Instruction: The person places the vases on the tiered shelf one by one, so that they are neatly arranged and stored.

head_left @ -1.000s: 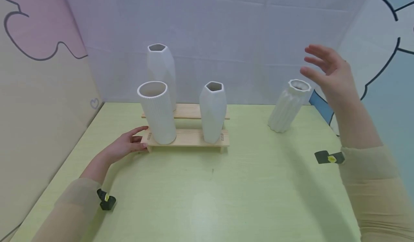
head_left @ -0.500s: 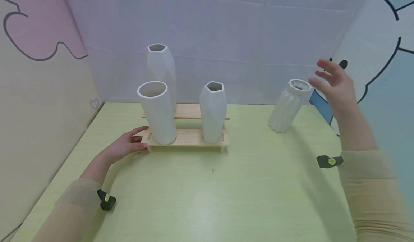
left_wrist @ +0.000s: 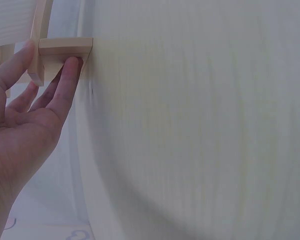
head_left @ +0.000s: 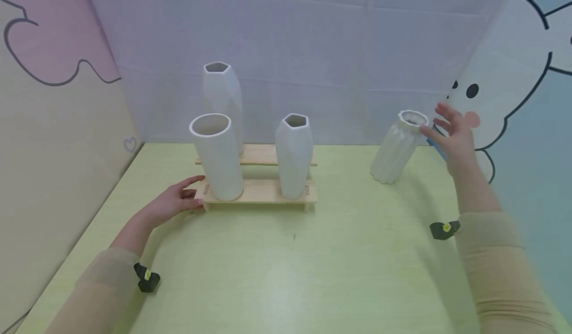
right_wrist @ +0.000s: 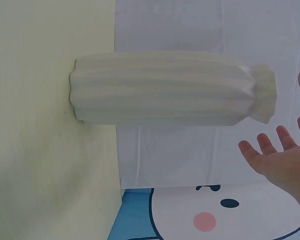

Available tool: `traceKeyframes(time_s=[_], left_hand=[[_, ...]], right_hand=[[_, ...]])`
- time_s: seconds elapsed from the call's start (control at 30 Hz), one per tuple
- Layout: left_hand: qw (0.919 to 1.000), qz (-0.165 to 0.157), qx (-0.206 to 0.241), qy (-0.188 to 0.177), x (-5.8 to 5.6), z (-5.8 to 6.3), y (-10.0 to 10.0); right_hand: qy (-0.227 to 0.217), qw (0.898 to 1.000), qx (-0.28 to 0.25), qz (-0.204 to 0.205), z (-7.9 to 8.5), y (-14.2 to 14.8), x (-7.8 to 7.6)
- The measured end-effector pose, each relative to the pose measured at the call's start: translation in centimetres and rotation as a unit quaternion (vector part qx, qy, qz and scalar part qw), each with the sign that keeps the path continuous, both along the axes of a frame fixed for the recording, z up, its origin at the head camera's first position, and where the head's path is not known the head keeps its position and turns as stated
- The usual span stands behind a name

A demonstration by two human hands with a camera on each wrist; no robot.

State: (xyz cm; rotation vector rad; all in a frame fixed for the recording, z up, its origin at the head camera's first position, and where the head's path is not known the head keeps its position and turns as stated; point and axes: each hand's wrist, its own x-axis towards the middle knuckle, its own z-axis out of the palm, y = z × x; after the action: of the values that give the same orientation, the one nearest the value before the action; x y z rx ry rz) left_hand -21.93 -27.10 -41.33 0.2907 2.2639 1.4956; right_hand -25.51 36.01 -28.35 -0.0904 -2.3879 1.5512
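Observation:
A low two-tier wooden rack (head_left: 261, 191) stands on the table, its left end gripped by my left hand (head_left: 172, 205). In the left wrist view the thumb lies on the rack's board (left_wrist: 39, 30), with a finger against its leg (left_wrist: 65, 46). A ribbed white vase (head_left: 219, 158) and a faceted white vase (head_left: 294, 158) stand on the lower tier; a taller faceted vase (head_left: 222, 88) is on the upper one. My right hand (head_left: 456, 138), fingers spread, is beside the mouth of a fluted white vase (head_left: 395, 150) standing at right; the right wrist view shows a gap between them.
The pale green-yellow table (head_left: 290, 264) reaches back to a pale lilac cloth (head_left: 335, 51). Cartoon-printed panels flank it at left (head_left: 58, 125) and right (head_left: 536, 150). Each sleeve carries a small black device (head_left: 148, 278) at the wrist.
My right hand has come down and slightly inward toward the fluted vase's mouth. The left hand and the rack keep their places.

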Motion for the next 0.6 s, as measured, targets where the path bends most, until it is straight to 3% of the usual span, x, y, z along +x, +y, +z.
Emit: traceKeyframes(time_s=[0.3, 0.6], left_hand=[[1.0000, 0.001, -0.002, -0.002, 0.0, -0.1, 0.1], [1.0000, -0.001, 0.000, -0.002, -0.1, -0.2, 0.0]], right_hand=[[0.006, 0.998, -0.063, -0.006, -2.6, 0.1, -1.0], [-0.034, 0.998, -0.038, -0.040, -3.5, -1.0, -1.6]])
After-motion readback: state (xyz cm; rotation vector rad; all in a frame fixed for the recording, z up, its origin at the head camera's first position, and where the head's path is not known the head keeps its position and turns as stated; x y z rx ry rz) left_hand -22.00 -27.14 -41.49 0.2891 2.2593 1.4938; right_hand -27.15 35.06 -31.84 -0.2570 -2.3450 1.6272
